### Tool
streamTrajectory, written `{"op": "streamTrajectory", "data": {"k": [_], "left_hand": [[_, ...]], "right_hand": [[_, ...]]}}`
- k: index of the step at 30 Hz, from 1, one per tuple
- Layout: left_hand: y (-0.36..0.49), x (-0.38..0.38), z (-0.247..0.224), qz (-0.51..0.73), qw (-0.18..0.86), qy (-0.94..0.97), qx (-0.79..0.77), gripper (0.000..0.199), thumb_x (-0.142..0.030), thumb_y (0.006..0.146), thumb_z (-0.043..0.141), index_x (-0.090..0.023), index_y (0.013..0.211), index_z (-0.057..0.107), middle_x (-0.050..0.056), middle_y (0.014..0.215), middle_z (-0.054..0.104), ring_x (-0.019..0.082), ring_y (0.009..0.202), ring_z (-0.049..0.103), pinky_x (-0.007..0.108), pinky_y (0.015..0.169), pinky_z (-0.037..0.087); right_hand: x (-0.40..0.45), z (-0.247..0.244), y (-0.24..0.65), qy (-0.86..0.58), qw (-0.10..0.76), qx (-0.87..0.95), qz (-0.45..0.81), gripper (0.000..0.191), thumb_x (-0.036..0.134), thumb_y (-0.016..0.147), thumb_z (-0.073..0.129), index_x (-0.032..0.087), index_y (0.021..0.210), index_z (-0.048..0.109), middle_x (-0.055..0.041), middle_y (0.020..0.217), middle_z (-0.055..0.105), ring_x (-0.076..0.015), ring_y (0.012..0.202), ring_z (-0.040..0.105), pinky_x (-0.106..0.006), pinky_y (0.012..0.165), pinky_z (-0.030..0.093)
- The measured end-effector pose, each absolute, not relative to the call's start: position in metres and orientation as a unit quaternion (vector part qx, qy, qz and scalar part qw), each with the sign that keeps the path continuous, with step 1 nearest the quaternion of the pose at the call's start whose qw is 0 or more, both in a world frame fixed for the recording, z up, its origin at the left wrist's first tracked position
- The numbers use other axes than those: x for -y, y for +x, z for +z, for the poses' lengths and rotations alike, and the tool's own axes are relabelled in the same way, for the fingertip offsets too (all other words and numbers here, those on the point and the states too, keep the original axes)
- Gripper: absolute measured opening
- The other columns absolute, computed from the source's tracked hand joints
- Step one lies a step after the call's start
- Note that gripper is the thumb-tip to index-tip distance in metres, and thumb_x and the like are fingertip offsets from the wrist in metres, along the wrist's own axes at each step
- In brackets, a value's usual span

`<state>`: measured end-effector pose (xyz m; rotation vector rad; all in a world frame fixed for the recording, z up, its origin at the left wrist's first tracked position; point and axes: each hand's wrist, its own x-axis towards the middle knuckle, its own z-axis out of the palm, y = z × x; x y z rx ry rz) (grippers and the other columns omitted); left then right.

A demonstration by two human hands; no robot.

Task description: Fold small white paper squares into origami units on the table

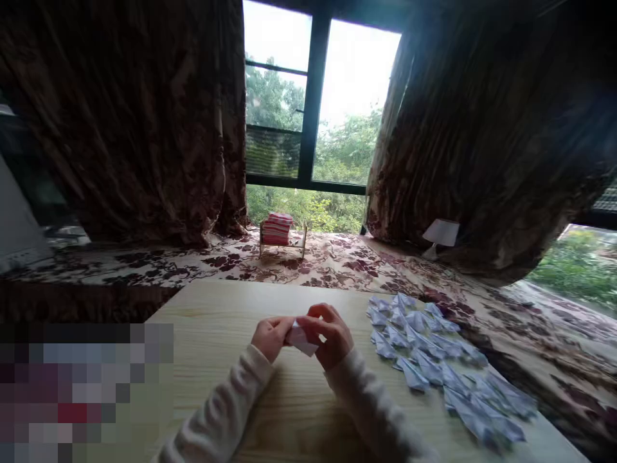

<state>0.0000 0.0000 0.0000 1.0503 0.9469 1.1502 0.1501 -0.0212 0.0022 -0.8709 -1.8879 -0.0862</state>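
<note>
A small piece of folded white paper (303,341) is held between both hands above the wooden table. My left hand (270,335) pinches its left side, fingers closed. On its right side my right hand (333,334) grips the paper between thumb and fingers, with the index finger bent over the top. Parts of the paper are hidden behind the fingers. To the right of my right hand lie several folded white paper pieces (414,373), pointed in shape and spread close together on the table.
The pale wooden table (212,321) meets a ledge (337,257) covered in floral cloth. On the ledge stand a small rack (304,241) with folded red-striped cloths (277,228) and a white lamp (441,233). Dark curtains (159,128) flank a window. The lower left is pixelated.
</note>
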Motion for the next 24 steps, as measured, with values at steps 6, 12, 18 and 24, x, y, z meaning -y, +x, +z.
{"op": "streamTrajectory", "data": {"k": [6, 12, 18, 24], "left_hand": [[-0.002, 0.0, 0.007, 0.498, 0.622, 0.455, -0.398, 0.024, -0.036, 0.058, 0.065, -0.011, 0.056, 0.065, -0.001, 0.048, 0.054, 0.01, 0.048, 0.048, 0.025, 0.051, 0.046], [-0.003, 0.001, 0.006, 0.497, 0.644, 0.457, -0.36, 0.024, -0.032, 0.059, 0.066, -0.011, 0.07, 0.07, 0.002, 0.058, 0.063, 0.013, 0.056, 0.055, 0.027, 0.057, 0.047], [-0.003, -0.001, 0.004, 0.49, 0.654, 0.459, -0.348, 0.027, -0.026, 0.056, 0.068, -0.012, 0.078, 0.072, 0.003, 0.062, 0.068, 0.013, 0.056, 0.058, 0.028, 0.06, 0.048], [-0.001, 0.005, 0.008, 0.496, 0.646, 0.47, -0.34, 0.031, -0.029, 0.057, 0.071, -0.011, 0.082, 0.072, 0.005, 0.067, 0.069, 0.013, 0.059, 0.059, 0.025, 0.059, 0.049]], "right_hand": [[0.023, 0.005, 0.147, -0.37, 0.48, 0.794, -0.048, 0.037, 0.009, 0.072, 0.054, 0.028, 0.101, 0.066, -0.0051, 0.087, 0.054, -0.0183, 0.078, 0.048, -0.03, 0.064, 0.044], [0.029, 0.011, 0.145, -0.381, 0.47, 0.795, -0.044, 0.036, 0.012, 0.077, 0.05, 0.029, 0.106, 0.064, -0.0063, 0.091, 0.054, -0.0194, 0.083, 0.048, -0.032, 0.068, 0.045], [0.025, 0.012, 0.148, -0.382, 0.551, 0.728, 0.14, 0.027, 0.024, 0.082, 0.047, 0.02, 0.1, 0.066, -0.0071, 0.09, 0.057, -0.0174, 0.08, 0.055, -0.029, 0.066, 0.048], [0.015, 0.0, 0.147, -0.442, 0.593, 0.601, 0.302, 0.029, 0.041, 0.074, 0.058, 0.014, 0.074, 0.068, -0.0022, 0.058, 0.058, -0.0111, 0.051, 0.049, -0.021, 0.044, 0.037]]}}
